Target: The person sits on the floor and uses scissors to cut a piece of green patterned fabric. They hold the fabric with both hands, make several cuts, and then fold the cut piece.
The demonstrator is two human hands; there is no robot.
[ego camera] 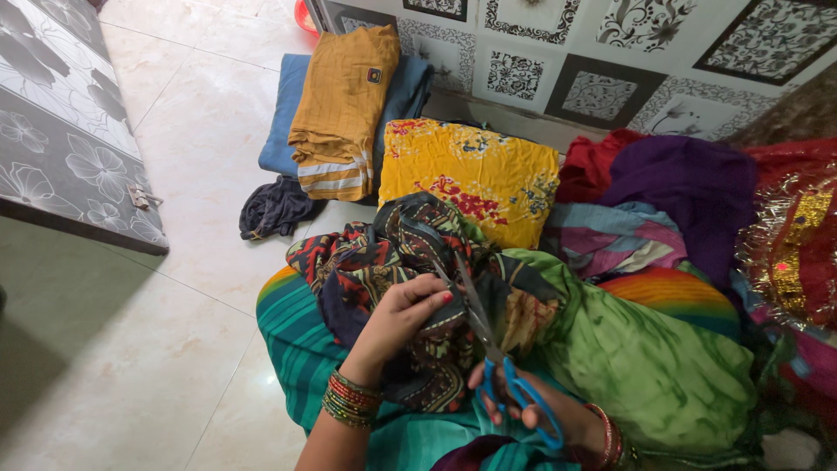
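My left hand [403,316] pinches a dark, multicoloured patterned cloth [384,257] that lies bunched on my lap. In my right hand [532,406] I hold blue-handled scissors [488,336], with the blades pointing up and away into the cloth beside my left fingertips. Bangles circle both wrists. Under the patterned cloth lie a green fabric [636,349] and a teal striped fabric [301,336].
A folded yellow floral cloth [471,170] lies ahead. Behind it are a mustard garment [344,96] on a blue cushion [283,113], and a dark bundle [275,208] on the tiled floor. Red, purple and pink cloths pile up at right. A grey floral panel [61,131] stands left.
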